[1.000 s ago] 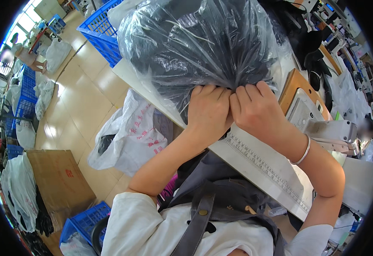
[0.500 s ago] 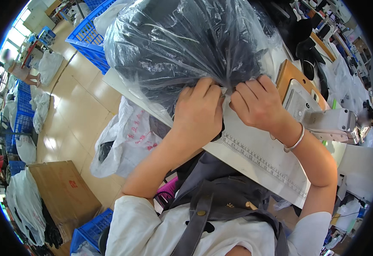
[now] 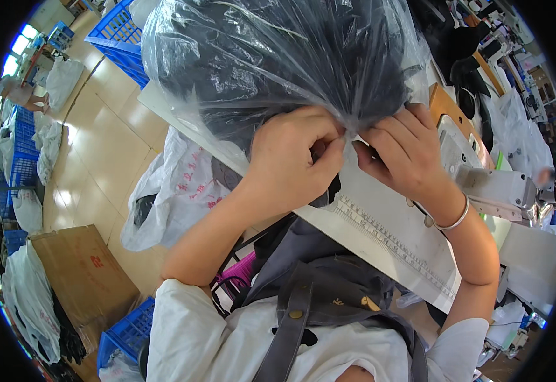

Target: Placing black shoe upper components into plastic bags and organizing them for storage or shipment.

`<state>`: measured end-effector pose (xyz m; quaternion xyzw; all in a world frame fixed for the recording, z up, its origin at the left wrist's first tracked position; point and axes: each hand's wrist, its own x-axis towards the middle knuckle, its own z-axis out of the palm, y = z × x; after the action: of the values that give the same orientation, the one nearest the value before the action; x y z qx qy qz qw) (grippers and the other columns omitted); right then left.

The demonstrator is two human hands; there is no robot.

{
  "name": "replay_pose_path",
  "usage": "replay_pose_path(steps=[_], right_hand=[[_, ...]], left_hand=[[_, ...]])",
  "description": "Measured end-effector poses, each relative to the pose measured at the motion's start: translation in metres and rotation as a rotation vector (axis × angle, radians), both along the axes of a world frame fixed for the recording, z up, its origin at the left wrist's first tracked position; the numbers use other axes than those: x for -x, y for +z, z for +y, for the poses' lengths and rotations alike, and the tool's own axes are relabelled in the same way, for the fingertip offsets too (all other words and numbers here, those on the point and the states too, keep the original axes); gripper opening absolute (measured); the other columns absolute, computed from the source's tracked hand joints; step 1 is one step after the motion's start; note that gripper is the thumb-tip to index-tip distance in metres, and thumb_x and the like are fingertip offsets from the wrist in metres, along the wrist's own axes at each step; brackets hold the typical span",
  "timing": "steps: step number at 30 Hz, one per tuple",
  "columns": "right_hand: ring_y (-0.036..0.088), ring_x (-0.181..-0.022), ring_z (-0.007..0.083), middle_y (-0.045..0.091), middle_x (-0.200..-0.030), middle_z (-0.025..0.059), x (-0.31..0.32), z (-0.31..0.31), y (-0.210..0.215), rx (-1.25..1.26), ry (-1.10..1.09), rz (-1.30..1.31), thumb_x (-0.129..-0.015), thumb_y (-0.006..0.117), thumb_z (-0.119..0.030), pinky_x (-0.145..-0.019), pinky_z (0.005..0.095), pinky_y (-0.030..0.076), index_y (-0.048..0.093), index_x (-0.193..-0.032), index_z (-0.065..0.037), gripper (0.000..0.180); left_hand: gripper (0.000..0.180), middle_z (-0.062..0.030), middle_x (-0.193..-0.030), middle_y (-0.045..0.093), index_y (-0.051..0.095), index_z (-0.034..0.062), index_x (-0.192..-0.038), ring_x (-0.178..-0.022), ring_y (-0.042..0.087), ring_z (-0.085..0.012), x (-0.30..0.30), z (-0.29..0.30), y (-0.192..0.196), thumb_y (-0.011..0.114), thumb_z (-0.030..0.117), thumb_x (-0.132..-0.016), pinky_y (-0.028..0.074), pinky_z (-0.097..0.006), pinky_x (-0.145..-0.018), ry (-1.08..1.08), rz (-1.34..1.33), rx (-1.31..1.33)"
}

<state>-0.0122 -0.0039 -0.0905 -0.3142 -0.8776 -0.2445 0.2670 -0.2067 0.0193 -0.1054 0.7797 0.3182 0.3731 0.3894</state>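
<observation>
A big clear plastic bag [image 3: 271, 57] stuffed with dark material fills the top middle of the head view. Its gathered neck points toward me and lies between my hands. My left hand [image 3: 297, 156] pinches the neck from the left, thumb against bent fingers. From the right, my right hand [image 3: 408, 149] grips the same twisted plastic, its fingers curled. The bag rests on a white table [image 3: 380, 210] with a ruler strip [image 3: 386, 239] along its near edge. A bit of dark material shows below my left hand.
Right of my hand stands a sewing machine [image 3: 491, 184] beside a wooden board [image 3: 446, 108]. A white sack [image 3: 170, 191] sits on the floor at the left, a blue crate [image 3: 116, 38] behind it. A cardboard box [image 3: 87, 274] is at lower left. Another person [image 3: 20, 92] is far left.
Both hands stay at the bag's neck. My left hand has turned, its thumb now pinching toward the neck, and the right fingers have shifted. The whole view has moved slightly.
</observation>
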Motion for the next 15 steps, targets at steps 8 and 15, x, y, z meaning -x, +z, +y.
replay_pose_path(steps=[8,15], right_hand=[[0.047,-0.063,0.0187,0.045,-0.064,0.0035,0.013,-0.007,0.018,0.040,-0.096,-0.203,-0.055,0.058,-0.008,-0.061,0.0304,0.039,0.054,-0.064,-0.004,0.011],[0.048,-0.062,0.0178,0.046,-0.062,0.0039,0.014,-0.005,0.022,0.054,-0.039,-0.249,-0.056,0.056,-0.010,-0.062,0.0294,0.038,0.053,-0.061,-0.005,0.008]], left_hand=[[0.007,-0.0117,-0.077,0.060,0.056,-0.0050,-0.070,-0.066,0.056,-0.0189,0.000,0.002,-0.004,0.058,0.002,-0.072,0.042,-0.028,-0.060,0.009,-0.019,-0.007],[0.007,-0.0097,-0.074,0.058,0.054,-0.0043,-0.068,-0.063,0.052,-0.0144,0.002,0.004,-0.006,0.057,0.001,-0.071,0.040,-0.026,-0.057,-0.010,-0.059,0.002]])
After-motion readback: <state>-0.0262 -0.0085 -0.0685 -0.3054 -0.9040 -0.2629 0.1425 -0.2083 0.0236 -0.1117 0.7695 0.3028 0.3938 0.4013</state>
